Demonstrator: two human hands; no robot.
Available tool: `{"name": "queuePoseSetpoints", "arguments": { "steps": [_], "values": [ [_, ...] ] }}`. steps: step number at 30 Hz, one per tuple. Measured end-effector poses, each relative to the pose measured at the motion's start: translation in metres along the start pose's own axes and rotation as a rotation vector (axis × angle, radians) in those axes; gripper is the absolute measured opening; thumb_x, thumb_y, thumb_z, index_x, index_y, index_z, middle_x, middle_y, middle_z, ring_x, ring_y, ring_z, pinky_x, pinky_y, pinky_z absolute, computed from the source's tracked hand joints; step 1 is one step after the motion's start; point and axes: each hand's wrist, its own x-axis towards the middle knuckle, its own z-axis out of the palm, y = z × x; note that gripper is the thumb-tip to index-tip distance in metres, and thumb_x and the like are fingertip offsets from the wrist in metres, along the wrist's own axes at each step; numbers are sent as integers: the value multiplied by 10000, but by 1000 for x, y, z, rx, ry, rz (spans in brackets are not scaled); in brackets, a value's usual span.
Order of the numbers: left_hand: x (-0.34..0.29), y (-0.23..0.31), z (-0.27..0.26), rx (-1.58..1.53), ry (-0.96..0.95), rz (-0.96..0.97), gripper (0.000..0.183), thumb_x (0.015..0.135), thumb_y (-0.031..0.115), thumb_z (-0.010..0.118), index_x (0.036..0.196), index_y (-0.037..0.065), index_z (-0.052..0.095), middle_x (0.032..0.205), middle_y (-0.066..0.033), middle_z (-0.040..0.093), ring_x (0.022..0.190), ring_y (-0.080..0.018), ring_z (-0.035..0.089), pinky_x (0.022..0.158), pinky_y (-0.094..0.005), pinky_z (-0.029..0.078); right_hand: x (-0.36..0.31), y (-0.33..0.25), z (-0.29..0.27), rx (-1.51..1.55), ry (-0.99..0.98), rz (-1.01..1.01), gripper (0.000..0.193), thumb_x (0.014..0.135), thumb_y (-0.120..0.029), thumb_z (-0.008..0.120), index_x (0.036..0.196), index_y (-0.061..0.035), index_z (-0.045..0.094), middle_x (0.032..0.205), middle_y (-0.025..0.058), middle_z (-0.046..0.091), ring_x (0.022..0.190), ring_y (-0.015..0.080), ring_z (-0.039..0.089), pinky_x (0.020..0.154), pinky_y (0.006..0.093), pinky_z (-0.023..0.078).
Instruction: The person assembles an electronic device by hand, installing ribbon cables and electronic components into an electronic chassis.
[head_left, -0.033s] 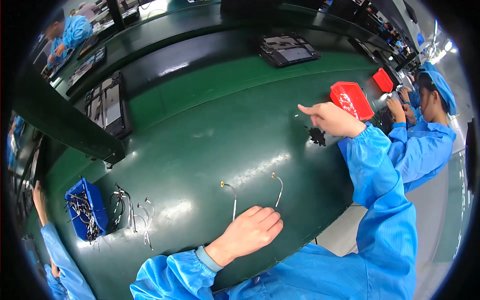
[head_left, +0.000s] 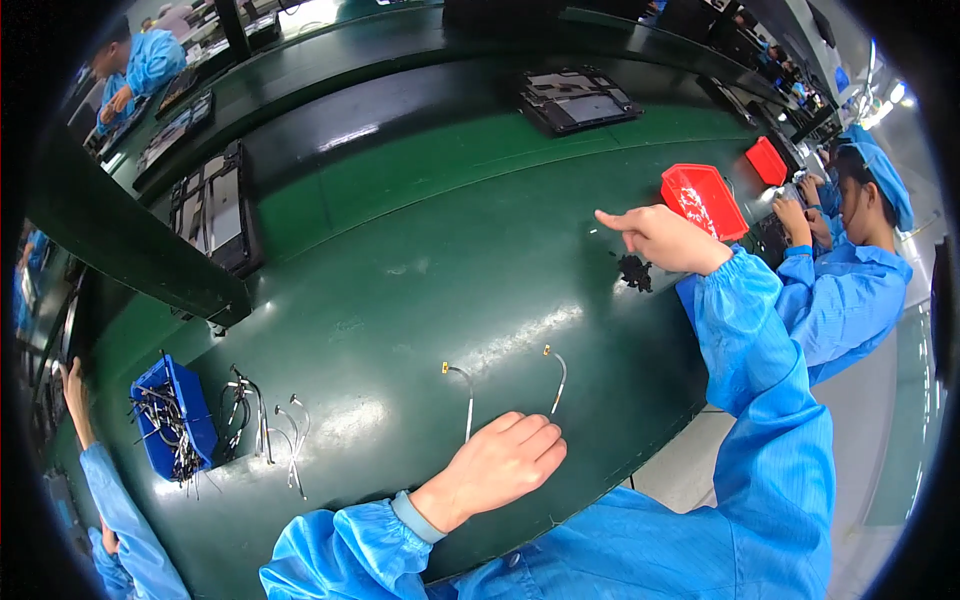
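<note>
The left hand (head_left: 500,464) is curled palm-down over the green table (head_left: 350,345); its grip cannot be told. Two thin cables (head_left: 470,398) reach away from its fingers. The right hand (head_left: 665,238) points left, its grip hidden, black pieces (head_left: 634,274) just nearer, a red bin (head_left: 734,212) just beyond. Far left stands a blue bin (head_left: 200,412).

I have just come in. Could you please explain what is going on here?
One person's left hand is curled beside two short cables on a green table; whether it grips either is hidden. The right hand, partly closed, is near the closer red bin and a pile of small black pieces. A blue bin of cables stands at the left, with loose cables beside it. A co-worker is at the right.
</note>
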Motion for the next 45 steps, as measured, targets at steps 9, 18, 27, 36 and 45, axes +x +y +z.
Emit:
{"name": "queuePoseSetpoints", "arguments": {
  "steps": [9, 18, 27, 36, 45],
  "values": [
    [-7, -1, -2, 1, 7, 4, 114, 716, 97, 613, 825, 69, 636, 904, -20, 605, 876, -149, 583, 739, -272, 464, -1, 16, -10, -98, 254, -99, 426, 842, -81, 529, 1264, -86, 591, 952, 228, 667, 843, 350, 664, 765, 409, 524],
    [6, 7, 2, 15, -4, 23, 224, 737, 100, 627, 953, 47, 657, 999, -48, 629, 946, -182, 603, 771, -299, 478, -43, 188, -50, -169, 546, 365, 165, 688, -110, 800, 719, -2, 679, 694, 132, 679, 688, 253, 688, 645, 343, 537],
    [2, 16, -7, 383, -139, -226, 214, 747, 99, 634, 951, 35, 649, 999, -66, 608, 940, -202, 587, 770, -317, 466, -69, -13, 15, 122, 736, 141, 128, 759, -112, 774, 800, -20, 694, 659, 104, 663, 616, 170, 668, 566, 296, 513],
    [50, 10, 21, 424, -97, -319, 303, 784, 152, 652, 1060, 33, 616, 1102, -81, 602, 959, -202, 570, 750, -314, 459, -25, 12, 69, 14, 790, -1, 118, 774, -125, 718, 869, -56, 732, 846, 107, 697, 836, 289, 629, 747, 376, 516],
    [43, 2, 25, 370, -88, -293, 342, 777, 157, 665, 1094, 41, 609, 1118, -72, 593, 975, -222, 568, 765, -326, 462, -76, 120, -51, -113, 655, 325, 188, 822, -207, 703, 863, -28, 741, 709, 140, 691, 655, 181, 676, 631, 309, 525]
  ]
}}
